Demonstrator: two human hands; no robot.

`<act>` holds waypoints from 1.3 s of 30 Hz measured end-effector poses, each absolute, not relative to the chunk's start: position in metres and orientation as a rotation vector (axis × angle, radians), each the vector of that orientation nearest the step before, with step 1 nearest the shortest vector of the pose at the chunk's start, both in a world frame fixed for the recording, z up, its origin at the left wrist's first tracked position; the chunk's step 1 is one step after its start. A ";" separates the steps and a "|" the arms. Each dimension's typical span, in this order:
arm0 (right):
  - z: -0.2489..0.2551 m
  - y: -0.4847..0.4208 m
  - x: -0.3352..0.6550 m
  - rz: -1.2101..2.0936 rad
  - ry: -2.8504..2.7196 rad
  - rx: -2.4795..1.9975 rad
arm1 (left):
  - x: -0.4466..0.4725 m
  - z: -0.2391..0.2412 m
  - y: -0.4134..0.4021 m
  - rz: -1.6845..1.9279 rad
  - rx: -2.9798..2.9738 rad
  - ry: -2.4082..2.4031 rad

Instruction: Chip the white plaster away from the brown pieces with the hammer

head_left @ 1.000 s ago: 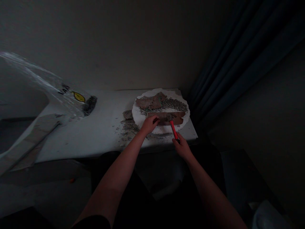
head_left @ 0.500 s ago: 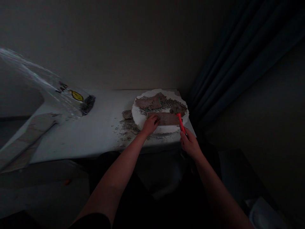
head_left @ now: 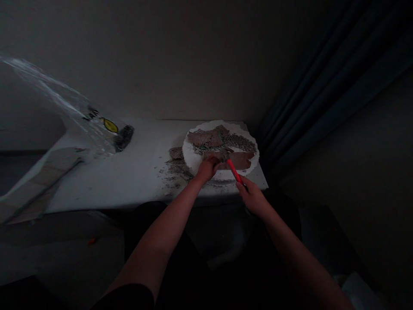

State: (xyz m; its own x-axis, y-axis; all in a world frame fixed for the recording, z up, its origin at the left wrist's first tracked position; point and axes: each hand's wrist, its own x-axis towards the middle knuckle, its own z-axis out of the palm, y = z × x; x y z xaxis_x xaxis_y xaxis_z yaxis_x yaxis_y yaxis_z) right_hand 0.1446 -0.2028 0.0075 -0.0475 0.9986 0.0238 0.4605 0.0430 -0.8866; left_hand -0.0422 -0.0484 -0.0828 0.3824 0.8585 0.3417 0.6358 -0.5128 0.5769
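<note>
My right hand [head_left: 251, 196] is closed round the red handle of a hammer [head_left: 233, 169]. The dark, dusty hammer head is over the left half of a brown textured strip [head_left: 241, 160], close to my left fingers; whether it touches the strip I cannot tell. My left hand [head_left: 207, 169] has its fingers bent at the strip's left end, holding it. The strip lies on a round white board [head_left: 189, 160] with a ragged edge. Behind it on the board are a second brown textured piece [head_left: 206, 138] and a heap of grey-brown crumbs [head_left: 240, 142].
A white table [head_left: 129, 181] carries the board. Loose debris [head_left: 176, 168] is scattered left of the board. Further left are a clear plastic bag [head_left: 80, 114] with a yellow mark and a flat brownish sheet [head_left: 41, 185]. A dark curtain [head_left: 309, 82] hangs at the right.
The hammer has moved left along the strip, from near its right end to beside my left fingers. My left hand stays at the strip's left end. The whole view has shifted slightly.
</note>
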 end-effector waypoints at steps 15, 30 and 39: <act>0.007 -0.201 0.133 0.890 -1.600 -1.539 | -0.043 -0.083 -0.051 0.857 2.320 1.299; 0.006 -0.201 0.128 0.885 -1.563 -1.509 | -0.044 -0.089 -0.048 0.930 2.335 1.234; 0.001 -0.199 0.127 0.835 -1.547 -1.532 | -0.043 -0.087 -0.047 0.923 2.347 1.230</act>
